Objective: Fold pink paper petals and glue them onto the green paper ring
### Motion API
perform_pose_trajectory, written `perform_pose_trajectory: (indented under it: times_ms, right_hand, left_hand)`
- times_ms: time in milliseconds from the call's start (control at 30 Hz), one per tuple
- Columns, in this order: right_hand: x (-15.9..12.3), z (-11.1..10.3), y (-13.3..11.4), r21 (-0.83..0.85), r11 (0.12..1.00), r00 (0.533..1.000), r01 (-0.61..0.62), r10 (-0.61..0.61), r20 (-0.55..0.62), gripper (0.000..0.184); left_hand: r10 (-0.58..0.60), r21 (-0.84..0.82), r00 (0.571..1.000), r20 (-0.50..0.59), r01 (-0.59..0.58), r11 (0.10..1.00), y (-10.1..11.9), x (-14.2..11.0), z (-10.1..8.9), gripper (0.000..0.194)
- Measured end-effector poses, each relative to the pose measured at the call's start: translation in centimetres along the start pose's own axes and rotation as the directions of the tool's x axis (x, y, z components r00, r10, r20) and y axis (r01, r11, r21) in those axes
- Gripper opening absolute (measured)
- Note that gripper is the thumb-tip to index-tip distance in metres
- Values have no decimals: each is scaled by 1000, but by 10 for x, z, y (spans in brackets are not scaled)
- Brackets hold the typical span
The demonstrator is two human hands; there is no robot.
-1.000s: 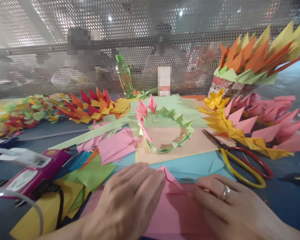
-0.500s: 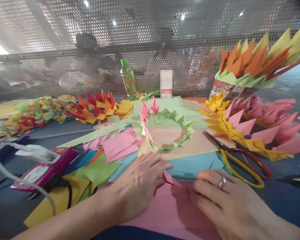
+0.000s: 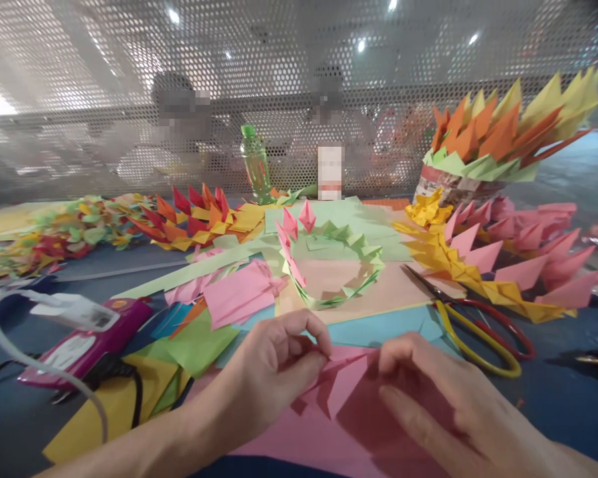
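My left hand (image 3: 279,365) pinches a small folded piece of pink paper (image 3: 347,382) between thumb and forefinger. My right hand (image 3: 438,385) curves at the other end of this piece, thumb and forefinger apart; whether a fingertip touches the paper I cannot tell. Under both hands lies a larger pink sheet (image 3: 279,441). Just beyond them stands a ring of folded green paper (image 3: 371,251), with several pink pointed folds (image 3: 307,216) set along its left side. A stack of small pink paper pieces (image 3: 239,292) is left of the ring.
Scissors (image 3: 478,332) with red and yellow handles lie at right. Behind them are yellow-and-pink folded chains (image 3: 478,272) and a pot-like paper piece (image 3: 446,182). A purple power strip (image 3: 87,345) with cables is at left. A green-capped bottle (image 3: 256,169) stands before the perforated metal screen (image 3: 289,79).
My left hand has turned and its fingers have closed in a pinch on the pink piece, which is now lifted and more visible. My right thumb and forefinger have spread.
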State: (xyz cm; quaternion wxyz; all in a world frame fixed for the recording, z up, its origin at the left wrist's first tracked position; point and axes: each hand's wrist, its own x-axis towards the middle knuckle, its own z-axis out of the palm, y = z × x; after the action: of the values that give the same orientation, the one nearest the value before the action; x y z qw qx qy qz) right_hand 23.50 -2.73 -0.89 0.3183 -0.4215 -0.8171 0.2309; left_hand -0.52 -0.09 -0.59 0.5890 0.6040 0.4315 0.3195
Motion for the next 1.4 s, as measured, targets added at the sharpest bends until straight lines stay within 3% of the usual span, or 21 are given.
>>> perform_pose_trajectory:
  times_ms: [200, 267, 467, 633, 733, 867, 933, 1033, 1167, 1233, 1333, 1400]
  right_hand:
    - [5, -7, -10, 189, 979, 968, 81, -123, 219, 29]
    - [5, -7, -12, 215, 974, 971, 73, -119, 209, 35]
    - [5, 0, 3, 267, 958, 988, -102, 66, 141, 24]
    - [10, 2, 14, 274, 917, 955, -290, 262, 136, 17]
    - [11, 2, 13, 304, 898, 945, -318, 273, 180, 14]
    - [9, 2, 10, 289, 929, 966, -229, 180, 187, 15]
    - [8, 2, 10, 267, 944, 972, -193, 148, 181, 18]
    - [6, 4, 11, 230, 965, 980, -123, 83, 178, 23]
    - [5, 8, 15, 168, 985, 986, 31, -58, 158, 28]
    - [5, 9, 16, 123, 988, 985, 96, -112, 131, 28]
    - [5, 9, 14, 21, 991, 986, 130, -132, 103, 22]
    - [5, 8, 11, -54, 988, 984, 143, -136, 119, 11]
  left_hand:
    - [80, 6, 995, -53, -79, 997, 0, 0, 3, 5]
    - [121, 12, 992, -34, -121, 993, -2, -1, 3, 8]
    - [248, 137, 969, 22, -249, 959, 1, -2, -5, 22]
    - [325, 294, 940, 102, -341, 893, 6, -5, -1, 29]
    - [450, 456, 873, 186, -482, 748, 3, -9, 3, 30]
    - [626, 667, 702, 339, -649, 366, 0, -13, 4, 26]
    - [642, 703, 657, 395, -666, 249, -1, -13, 4, 29]
    - [636, 752, 663, 395, -631, 191, -2, -10, 6, 32]
    - [628, 736, 688, 364, -625, 258, -6, -9, 10, 32]
    - [576, 729, 723, 381, -619, 294, -7, -10, 11, 32]
    - [514, 752, 758, 402, -594, 287, -7, -14, 11, 35]
    - [523, 760, 749, 406, -595, 261, -5, -16, 10, 36]
